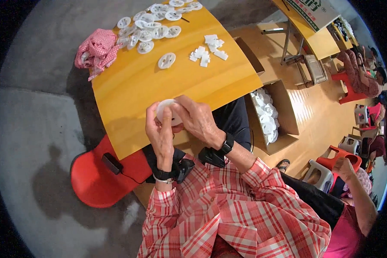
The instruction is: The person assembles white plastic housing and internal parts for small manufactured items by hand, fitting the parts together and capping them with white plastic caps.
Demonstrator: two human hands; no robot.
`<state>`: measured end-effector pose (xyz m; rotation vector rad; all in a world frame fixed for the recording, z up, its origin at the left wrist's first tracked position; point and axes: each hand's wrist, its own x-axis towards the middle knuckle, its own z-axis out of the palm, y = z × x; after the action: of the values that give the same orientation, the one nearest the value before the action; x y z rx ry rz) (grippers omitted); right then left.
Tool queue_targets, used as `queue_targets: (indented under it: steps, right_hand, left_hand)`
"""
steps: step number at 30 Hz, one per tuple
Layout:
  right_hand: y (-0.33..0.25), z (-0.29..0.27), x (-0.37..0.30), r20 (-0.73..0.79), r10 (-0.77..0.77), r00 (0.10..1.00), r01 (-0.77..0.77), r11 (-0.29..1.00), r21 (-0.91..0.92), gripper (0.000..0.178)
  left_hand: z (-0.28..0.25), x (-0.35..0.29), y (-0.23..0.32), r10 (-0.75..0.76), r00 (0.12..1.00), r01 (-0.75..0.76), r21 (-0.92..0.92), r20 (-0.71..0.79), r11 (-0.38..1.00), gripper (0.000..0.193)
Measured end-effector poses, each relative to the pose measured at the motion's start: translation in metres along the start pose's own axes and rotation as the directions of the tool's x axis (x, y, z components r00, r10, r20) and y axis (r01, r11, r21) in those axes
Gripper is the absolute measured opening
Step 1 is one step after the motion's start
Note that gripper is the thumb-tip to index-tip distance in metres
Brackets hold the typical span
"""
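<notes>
White disc [162, 107], between left grip [160, 134] and right grip [198, 119], both holding it, underside unclear

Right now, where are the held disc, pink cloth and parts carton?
Held disc [163, 105], head view: upper left face.
Pink cloth [99, 48], head view: bunched middle.
Parts carton [287, 109], head view: right inner wall.

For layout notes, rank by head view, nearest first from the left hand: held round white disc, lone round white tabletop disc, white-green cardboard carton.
1. Held disc: touching the left hand.
2. Lone disc: straight ahead.
3. Carton: far upper right.
</notes>
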<state>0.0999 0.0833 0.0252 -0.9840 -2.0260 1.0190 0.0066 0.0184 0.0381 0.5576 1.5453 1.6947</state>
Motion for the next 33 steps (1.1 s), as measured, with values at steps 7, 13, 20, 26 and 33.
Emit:
queue_targets:
  steps: [7,13,20,26,33]
  right_hand:
    - [-0.003,-0.006,-0.006,0.082,0.038,0.996,-0.038,0.999,0.005,0.022]
    - [-0.005,-0.004,-0.003,-0.057,-0.057,0.997,0.063,0.993,0.102,0.021]
    - [0.012,-0.018,0.001,0.146,0.127,0.981,-0.17,0.925,0.339,0.028]
    - [0.006,-0.025,-0.002,0.201,0.201,0.959,-0.27,0.865,0.423,0.026]
    - [0.014,-0.03,-0.019,0.028,0.077,0.997,-0.078,0.997,0.018,0.018]
  left_hand:
    - [0.002,-0.001,0.0,0.055,0.997,-0.047,0.141,-0.053,0.989,0.024]
    - [0.001,0.01,-0.017,0.223,0.973,-0.21,0.164,-0.066,0.964,0.023]
    - [-0.001,0.005,0.0,-0.023,0.991,0.027,-0.031,0.135,0.999,0.034]
    - [-0.003,0.006,-0.002,-0.003,0.972,0.006,-0.012,0.234,1.0,0.034]
    - [0.011,-0.002,-0.015,0.027,0.982,-0.035,0.042,0.188,0.998,0.025]
